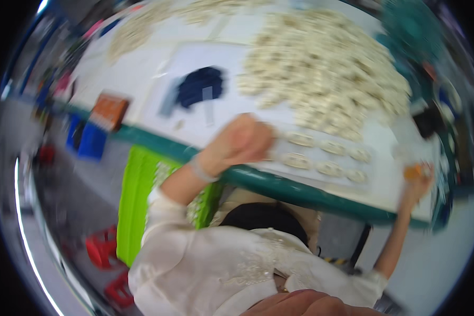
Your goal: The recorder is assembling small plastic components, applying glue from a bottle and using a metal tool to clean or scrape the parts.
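Over the table's front part my left hand [247, 139] is curled closed and blurred; whatever its fingers may hold is hidden. It is beside the left end of two rows of cream oval pieces [296, 160] with darker middles, laid out on a pale sheet. Far to the right, my right hand [418, 185] closes around a small orange object [413, 171], too smeared to name. A big heap of similar cream pieces [326, 68] covers the back right of the table. Left of the heap lies a dark blue bundle [199, 87] with a clear strip [208, 105] by it.
The white table [158, 126] has a green padded front edge [300, 192]. An orange-brown box [109, 110] sits at its left corner. Below stand a lime-green crate [134, 205] holding small pale pieces, a blue bin [87, 138] and red stools [102, 247]. A green fan-like object [411, 26] is back right.
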{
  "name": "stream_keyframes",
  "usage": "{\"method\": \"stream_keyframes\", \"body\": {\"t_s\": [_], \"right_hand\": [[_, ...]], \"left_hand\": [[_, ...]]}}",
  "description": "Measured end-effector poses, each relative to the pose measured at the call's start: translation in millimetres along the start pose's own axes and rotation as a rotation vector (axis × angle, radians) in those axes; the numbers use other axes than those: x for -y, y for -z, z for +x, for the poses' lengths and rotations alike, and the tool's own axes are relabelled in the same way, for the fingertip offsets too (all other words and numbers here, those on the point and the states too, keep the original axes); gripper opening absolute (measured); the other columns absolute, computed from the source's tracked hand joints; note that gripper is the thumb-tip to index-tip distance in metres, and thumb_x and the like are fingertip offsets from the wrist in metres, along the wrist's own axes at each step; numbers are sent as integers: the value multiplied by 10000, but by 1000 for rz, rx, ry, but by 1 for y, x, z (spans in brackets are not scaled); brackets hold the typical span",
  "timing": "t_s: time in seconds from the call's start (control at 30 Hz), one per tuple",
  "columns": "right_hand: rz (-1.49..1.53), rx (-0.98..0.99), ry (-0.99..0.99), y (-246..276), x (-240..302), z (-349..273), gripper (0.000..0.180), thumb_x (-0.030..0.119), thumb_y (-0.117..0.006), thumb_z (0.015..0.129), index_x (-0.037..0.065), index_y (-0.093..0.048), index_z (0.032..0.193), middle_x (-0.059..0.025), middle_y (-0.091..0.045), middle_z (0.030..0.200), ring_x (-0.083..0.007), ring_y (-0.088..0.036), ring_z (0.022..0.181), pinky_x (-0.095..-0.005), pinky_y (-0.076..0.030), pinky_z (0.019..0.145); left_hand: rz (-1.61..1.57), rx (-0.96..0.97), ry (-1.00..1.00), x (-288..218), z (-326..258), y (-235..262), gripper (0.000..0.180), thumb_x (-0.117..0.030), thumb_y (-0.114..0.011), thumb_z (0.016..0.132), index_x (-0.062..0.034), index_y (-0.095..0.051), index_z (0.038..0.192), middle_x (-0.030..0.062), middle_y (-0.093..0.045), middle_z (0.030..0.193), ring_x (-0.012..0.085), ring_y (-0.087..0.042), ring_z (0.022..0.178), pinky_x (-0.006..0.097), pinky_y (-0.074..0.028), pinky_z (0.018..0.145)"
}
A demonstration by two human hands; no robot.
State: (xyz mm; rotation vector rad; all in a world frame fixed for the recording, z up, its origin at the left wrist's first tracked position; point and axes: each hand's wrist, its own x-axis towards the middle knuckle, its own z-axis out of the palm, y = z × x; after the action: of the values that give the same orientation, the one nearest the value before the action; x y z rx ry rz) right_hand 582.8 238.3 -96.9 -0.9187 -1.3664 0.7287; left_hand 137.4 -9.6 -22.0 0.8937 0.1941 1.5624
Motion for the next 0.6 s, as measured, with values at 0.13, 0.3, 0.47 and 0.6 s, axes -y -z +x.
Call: {"method": "stream_keyframes", "body": {"t_s": [0.13,0.3,0.47,0.6], "right_hand": [[5,-33,-111,-54,21,5,527,-88,-563,783,6,-371,1265,-96,-495,1123,-201,-515,1072,-305,-444,890],[8,7,-38,-42,43,9,574,-172,-484,729,-18,-358,1268,-112,-479,1139,-227,-514,1100,-327,-427,941],[-26,26,3,-30,23,29,555,-143,-529,756,-21,-350,1266,-117,-506,1125,-208,-521,1090,-306,-422,944],[-164,94,-95,-28,11,26,542,-55,-563,800,-11,-313,1279,-167,-511,1165,-221,-539,1078,-310,-436,922]], "left_hand": [[335,-176,33,-22,-23,6,610,-523,-384,893,-172,-336,396,13,-401,423,126,-359,403,236,-275,356],[722,-259,-17,-34,-31,5,481,-288,-467,900,-81,-399,471,79,-467,561,135,-394,500,225,-305,426],[1253,-354,3,-38,-32,3,137,-20,-628,705,18,-566,822,112,-551,925,198,-509,907,278,-394,795],[1702,-349,58,-40,-21,-14,389,-84,-733,634,-25,-597,994,95,-576,1068,212,-521,962,301,-405,812]]}}
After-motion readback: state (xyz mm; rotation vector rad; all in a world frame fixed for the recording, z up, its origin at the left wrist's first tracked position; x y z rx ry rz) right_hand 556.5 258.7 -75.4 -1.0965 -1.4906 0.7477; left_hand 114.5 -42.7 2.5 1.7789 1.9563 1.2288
